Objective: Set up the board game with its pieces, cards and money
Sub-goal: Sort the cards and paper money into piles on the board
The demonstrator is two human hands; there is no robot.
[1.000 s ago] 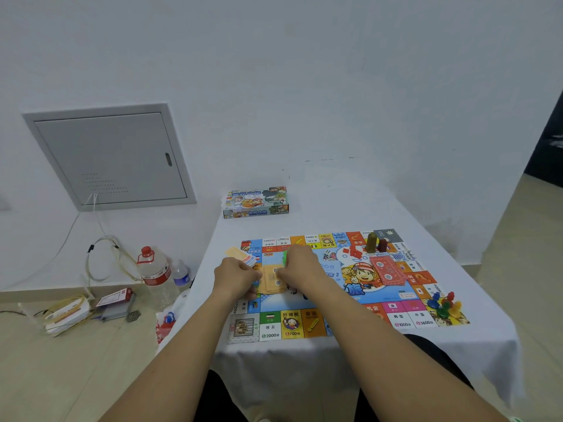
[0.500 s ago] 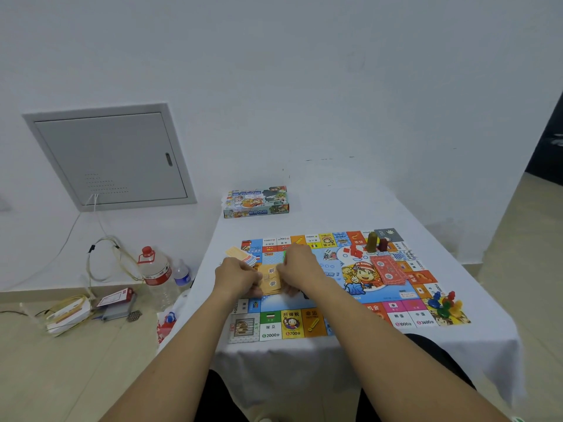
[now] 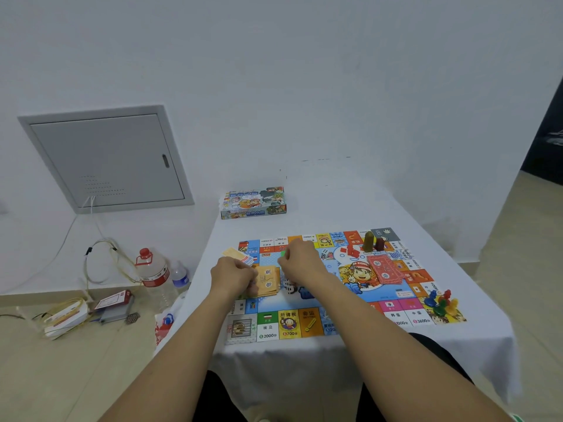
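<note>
I see my left hand (image 3: 233, 277) over the left part of the game board (image 3: 335, 303), fingers curled, gripping the near-left edge of the orange stack of money notes (image 3: 268, 281). The stack lies flat on the board just to the right of that hand, its long axis running away from me, and it fills the gap between my two hands. A second fan of pale notes (image 3: 239, 255) lies just beyond the left hand, at the board's far-left edge, apart from my fingers.

My right hand (image 3: 300, 263) sits just to the right of the orange stack and slightly beyond it. Its fingers are curled and something green (image 3: 282, 254) shows at the fingertips; I judge it to be a pinched note or piece, though it is too small to be sure. The left hand is the one actually on the stack, so I judge that any squaring or lifting of the money starts from that side, with the right hand coming in from the stack's far-right corner.

Further right of the right hand lie the dice (image 3: 324, 254), the red card deck (image 3: 385, 269) in the board's middle, and the coloured pawns (image 3: 441, 303) at the near-right corner, all well apart from both hands.
</note>
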